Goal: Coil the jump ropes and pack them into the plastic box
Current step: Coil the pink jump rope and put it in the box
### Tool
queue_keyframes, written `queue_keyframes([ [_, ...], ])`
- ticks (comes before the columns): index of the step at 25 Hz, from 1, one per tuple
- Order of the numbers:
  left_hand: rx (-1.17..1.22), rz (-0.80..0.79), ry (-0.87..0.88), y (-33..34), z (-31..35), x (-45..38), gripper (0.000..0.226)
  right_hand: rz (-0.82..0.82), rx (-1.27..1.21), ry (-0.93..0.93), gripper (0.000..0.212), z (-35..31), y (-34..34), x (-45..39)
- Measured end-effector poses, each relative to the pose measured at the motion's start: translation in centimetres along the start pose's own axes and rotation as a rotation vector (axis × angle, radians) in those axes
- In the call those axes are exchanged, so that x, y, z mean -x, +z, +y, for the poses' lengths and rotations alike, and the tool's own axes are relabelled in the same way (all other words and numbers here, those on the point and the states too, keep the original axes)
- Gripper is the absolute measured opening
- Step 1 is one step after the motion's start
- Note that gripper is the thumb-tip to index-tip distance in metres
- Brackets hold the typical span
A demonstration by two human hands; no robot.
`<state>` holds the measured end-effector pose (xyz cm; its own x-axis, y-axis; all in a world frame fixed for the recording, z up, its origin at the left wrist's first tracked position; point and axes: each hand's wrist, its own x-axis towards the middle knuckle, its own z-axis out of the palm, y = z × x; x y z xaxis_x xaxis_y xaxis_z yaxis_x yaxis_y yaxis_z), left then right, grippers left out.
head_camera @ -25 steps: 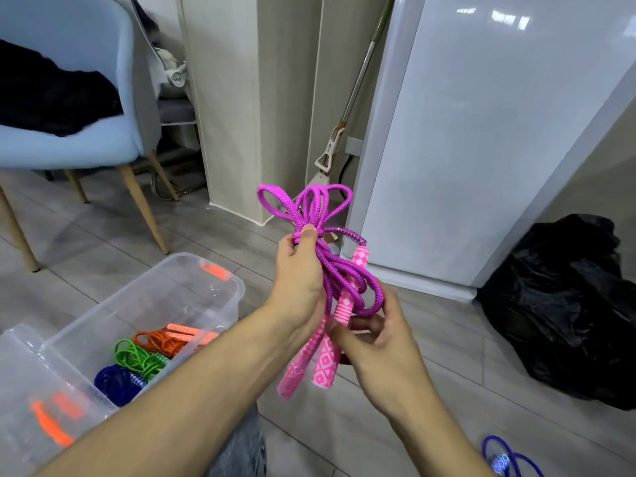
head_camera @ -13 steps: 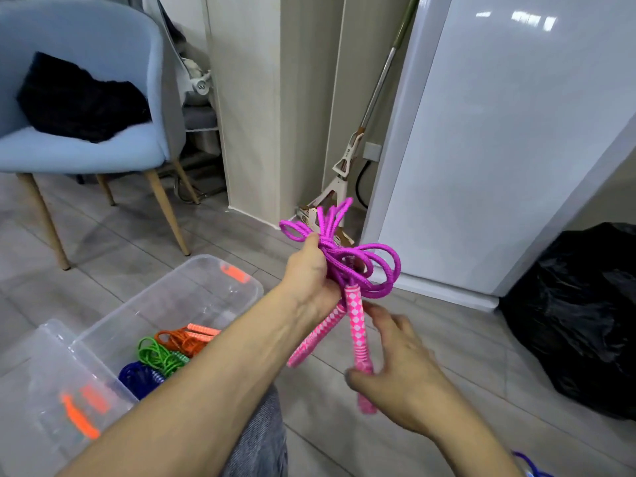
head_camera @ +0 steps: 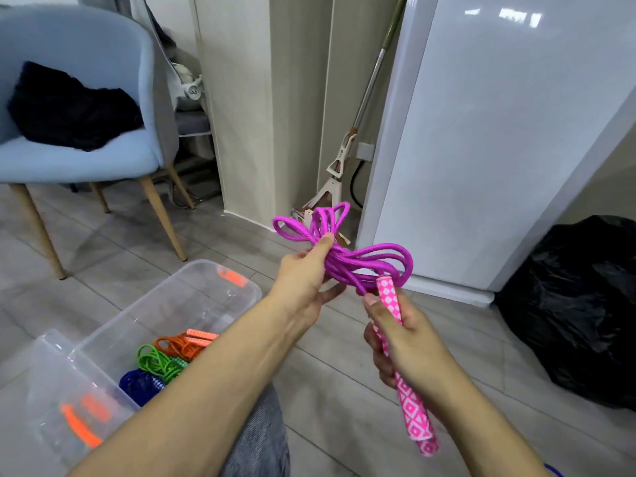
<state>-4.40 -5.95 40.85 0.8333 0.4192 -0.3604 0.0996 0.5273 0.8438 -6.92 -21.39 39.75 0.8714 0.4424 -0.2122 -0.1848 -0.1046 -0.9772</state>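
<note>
A purple jump rope (head_camera: 347, 257) hangs in bunched loops in front of me. My left hand (head_camera: 304, 285) pinches the loops at their middle, thumb on top. My right hand (head_camera: 404, 346) grips the two pink patterned handles (head_camera: 411, 411), which point down and to the right. The clear plastic box (head_camera: 192, 301) sits on the floor at lower left. Inside it lie a coiled orange rope (head_camera: 184, 344), a green rope (head_camera: 158, 361) and a dark blue rope (head_camera: 141, 385).
The box's clear lid (head_camera: 55, 401) with orange clips lies at the far lower left. A blue chair (head_camera: 79, 108) stands at the back left, a mop (head_camera: 339, 166) leans by the white fridge (head_camera: 488, 132), and a black bag (head_camera: 578, 311) sits at right.
My right hand has closed round both pink handles and drawn them down to the right. The left hand has tipped the purple loops sideways. The view has shifted, showing more of the chair.
</note>
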Motion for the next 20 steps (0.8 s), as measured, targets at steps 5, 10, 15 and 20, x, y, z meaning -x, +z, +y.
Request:
queue_keyframes([
  [5, -0.658, 0.002, 0.115, -2.6, -0.5, 2.6, 0.045, -0.045, -0.048, 0.034, 0.009, -1.2, -2.8, 1.2],
  [10, -1.294, -0.529, 0.742, -3.9, 2.9, 3.5, 0.083, -0.233, 0.058, -0.019, 0.009, -2.1, -4.0, 1.9],
  [15, -1.097, -1.110, 0.097, -1.2, 2.3, 2.2, 0.025, -0.370, 0.111, -0.076, 0.012, -2.8, -5.2, 3.4],
  [20, -0.525, -0.694, 0.036, -1.8, 0.5, 0.8, 0.012, -0.133, 0.200, -0.119, 0.014, -2.0, -5.6, 1.5],
])
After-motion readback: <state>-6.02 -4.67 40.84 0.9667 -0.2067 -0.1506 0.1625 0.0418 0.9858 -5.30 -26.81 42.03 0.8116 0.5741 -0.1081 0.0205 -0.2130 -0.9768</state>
